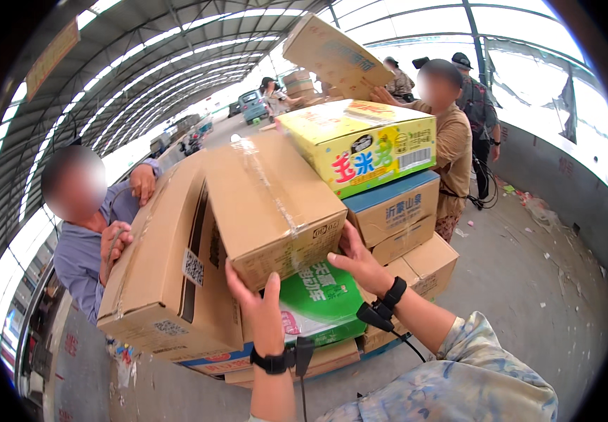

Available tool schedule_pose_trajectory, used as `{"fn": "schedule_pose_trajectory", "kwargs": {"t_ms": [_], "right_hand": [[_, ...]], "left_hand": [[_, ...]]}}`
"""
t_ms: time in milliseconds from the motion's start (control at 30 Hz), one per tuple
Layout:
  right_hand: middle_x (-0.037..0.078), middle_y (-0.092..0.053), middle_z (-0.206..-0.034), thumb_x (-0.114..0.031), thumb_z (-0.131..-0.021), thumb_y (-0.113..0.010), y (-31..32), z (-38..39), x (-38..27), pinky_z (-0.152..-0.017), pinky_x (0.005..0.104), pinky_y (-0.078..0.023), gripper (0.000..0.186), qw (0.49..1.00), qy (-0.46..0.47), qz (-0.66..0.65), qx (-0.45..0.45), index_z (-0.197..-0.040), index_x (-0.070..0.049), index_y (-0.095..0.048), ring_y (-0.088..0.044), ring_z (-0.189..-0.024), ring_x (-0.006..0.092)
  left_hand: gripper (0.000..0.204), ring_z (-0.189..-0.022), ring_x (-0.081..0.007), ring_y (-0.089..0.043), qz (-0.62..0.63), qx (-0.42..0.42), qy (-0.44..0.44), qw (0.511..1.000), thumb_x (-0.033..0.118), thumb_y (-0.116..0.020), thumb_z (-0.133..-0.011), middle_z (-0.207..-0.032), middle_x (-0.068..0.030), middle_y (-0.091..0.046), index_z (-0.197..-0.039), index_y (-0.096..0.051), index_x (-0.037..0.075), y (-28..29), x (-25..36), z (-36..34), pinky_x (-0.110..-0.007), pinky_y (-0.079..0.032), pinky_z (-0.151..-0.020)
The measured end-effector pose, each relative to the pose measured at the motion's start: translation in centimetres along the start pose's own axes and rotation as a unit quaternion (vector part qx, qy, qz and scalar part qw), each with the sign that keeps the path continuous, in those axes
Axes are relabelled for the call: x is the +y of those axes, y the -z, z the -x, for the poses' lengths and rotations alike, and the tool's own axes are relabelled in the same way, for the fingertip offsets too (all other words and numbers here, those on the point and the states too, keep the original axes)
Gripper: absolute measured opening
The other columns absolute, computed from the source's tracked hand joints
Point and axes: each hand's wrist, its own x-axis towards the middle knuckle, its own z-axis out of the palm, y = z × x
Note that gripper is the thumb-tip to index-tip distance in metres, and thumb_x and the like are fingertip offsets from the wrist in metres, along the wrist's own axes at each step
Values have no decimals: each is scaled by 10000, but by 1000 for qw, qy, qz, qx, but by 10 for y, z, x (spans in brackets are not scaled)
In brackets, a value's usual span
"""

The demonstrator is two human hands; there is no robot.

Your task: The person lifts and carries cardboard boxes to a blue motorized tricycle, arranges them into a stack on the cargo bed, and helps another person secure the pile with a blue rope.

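Brown cardboard carton (265,190) atop a stack (427,264), its near corners clasped by the left hand (258,306) and right hand (361,261).
Head view: thumbs on its near face, fingers along its sides, seemingly for even support; contact with the green box (325,306) below is unclear. Grey floor (515,281) lies right, beneath an arched roof (163,53).

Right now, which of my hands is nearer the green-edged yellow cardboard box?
Right. Your right hand is at the near right corner of the taped brown cardboard carton between both hands, below the yellow box; your left hand is at the carton's near left corner, farther away.
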Motion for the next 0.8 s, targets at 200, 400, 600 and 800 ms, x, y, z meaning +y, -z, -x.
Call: {"fn": "schedule_pose_trajectory", "kwargs": {"t_ms": [200, 400, 600, 800], "right_hand": [[108, -180, -1474, -194, -837, -624, -23, 16, -27, -1119, 448, -181, 850, 994, 70, -86, -20, -1459, -104, -51, -183, -1377, 255], [93, -177, -1473, -314, -850, -622, -60, 32, -67, -1114, 465, -177, 824, 985, 146, -77, -53, -1454, -112, -101, -149, -1387, 238], [117, -174, -1473, -340, -824, -633, -97, 53, -81, -1112, 447, -175, 831, 971, 224, -20, -81, -1450, -94, -145, -165, -1385, 251], [202, -196, -1473, -368, -799, -661, -120, 80, -96, -1109, 436, -167, 841, 945, 303, 82, -92, -1425, -34, -210, -168, -1387, 328]], "left_hand": [[834, -1332, -289, -257, -39, 77, -86, 993, 26, -587, -756, -1452, -171, -208, -1444, -116, 58, 4, 40, 47, -447, -211, -1085], [708, -1308, -306, -306, 58, 128, -256, 957, 460, -472, -901, -1457, -145, -230, -1426, -189, 78, 40, 45, 66, -467, -253, -1065], [707, -1295, -277, -333, 196, 183, -168, 949, 593, -272, -937, -1435, -132, -304, -1397, -292, 57, 59, 103, 91, -475, -291, -1064], [708, -1262, -316, -377, 96, 288, -259, 917, 588, -373, -911, -1396, -156, -397, -1354, -377, 35, 81, 116, 119, -459, -247, -1079]]}}
